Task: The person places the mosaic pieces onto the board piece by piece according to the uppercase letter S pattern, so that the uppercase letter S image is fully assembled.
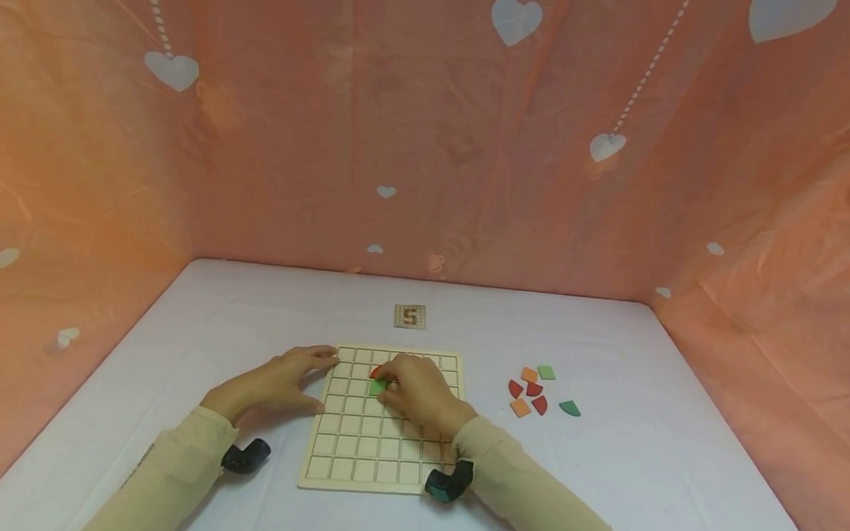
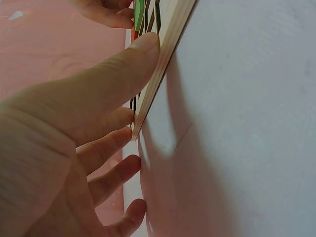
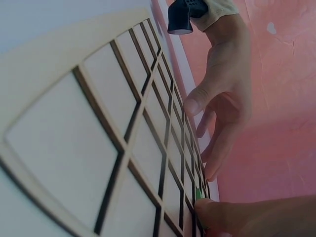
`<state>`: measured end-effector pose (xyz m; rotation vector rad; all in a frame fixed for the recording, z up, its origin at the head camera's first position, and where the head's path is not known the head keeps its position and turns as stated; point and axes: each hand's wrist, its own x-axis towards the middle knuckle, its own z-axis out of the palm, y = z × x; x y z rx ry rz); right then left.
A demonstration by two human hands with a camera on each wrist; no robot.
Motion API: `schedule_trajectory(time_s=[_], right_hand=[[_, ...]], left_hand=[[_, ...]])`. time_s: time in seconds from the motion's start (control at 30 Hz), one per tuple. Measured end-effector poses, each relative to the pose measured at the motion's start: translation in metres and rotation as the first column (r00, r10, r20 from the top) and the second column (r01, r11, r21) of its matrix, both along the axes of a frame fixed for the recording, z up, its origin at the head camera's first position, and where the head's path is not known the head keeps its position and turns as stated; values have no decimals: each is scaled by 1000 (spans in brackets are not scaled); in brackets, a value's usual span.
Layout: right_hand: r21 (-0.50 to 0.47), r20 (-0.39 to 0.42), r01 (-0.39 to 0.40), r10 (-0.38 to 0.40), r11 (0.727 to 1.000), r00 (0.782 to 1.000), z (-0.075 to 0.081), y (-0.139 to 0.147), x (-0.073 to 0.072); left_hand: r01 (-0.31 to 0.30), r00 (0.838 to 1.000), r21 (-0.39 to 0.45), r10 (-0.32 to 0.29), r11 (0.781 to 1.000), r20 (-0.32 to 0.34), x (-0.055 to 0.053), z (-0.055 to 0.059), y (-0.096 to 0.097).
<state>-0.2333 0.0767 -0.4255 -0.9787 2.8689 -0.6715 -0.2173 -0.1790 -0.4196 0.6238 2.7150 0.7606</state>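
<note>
your left hand (image 1: 272, 382), fingers apart, touched the left edge of the board (image 1: 344, 446), maybe so it wouldn't slide. your right hand (image 1: 420, 391) was at the green square (image 1: 376, 388) on the board; whether its grip was pinching, i couldn't tell. loose shapes (image 1: 534, 389) lay on the desk (image 1: 624, 473), likely for easy reach.

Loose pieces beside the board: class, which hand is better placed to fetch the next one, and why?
Probably the right hand: the loose pieces lie off the right side of the board, nearer to it. The left hand is at the board's left edge and would reach across.
</note>
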Motion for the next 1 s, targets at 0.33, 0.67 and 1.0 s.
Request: schedule_trajectory(time_s=[0.33,0.67,1.0], right_hand=[[14,7,-1,1,1000,1000,0,-1,-2],[3,14,4,-4,1000,1000,-1,-2,0],[-12,15,-13,13,1000,1000,-1,1,0]], left_hand=[[8,1000,-15,-8,1000,-15,-2,-3,-1],[22,999,-9,-22,1000,-31,-1,-1,-1],[20,999,-16,-21,1000,-34,-2,-1,-1]])
